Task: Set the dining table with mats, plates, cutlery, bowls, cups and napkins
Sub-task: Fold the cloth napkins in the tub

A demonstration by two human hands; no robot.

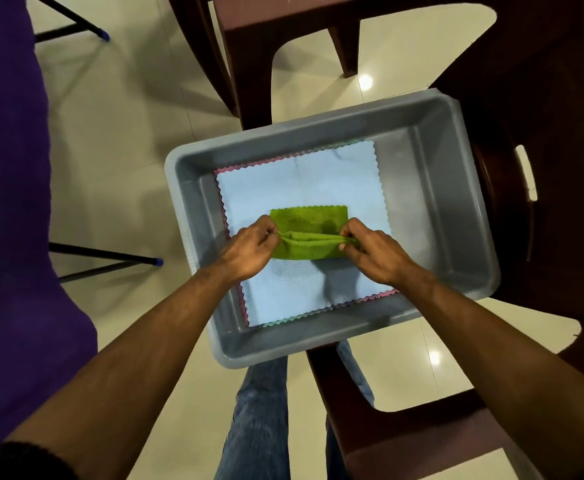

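a pale glossy tile floor lay under everything, with the person's jeans nearest below and a dark brown plastic chair at the lower right. above the knees sat a grey plastic tub, resting across the brown chairs, not on any worktop that showed. both forearms reached into it. the left hand pinched the left end of a green napkin, and the right hand pinched the right end, fingers curled tight round a raised fold with the cloth stretched between them. the napkin lay on a pale blue mat with zigzag edges; pink and green edges of more mats peeped out beneath it.

the napkin looked soft, light and floppy, likely to sag if held by one end, so the two ends or corners seemed the best hold. the mats looked thin and limp and would probably need a pinch at an edge. the tub's walls stood high all round, so things would likely have to lift straight up. there was open tub floor to the right of the mats. a purple cloth filled the left side and more brown chair legs stood beyond.
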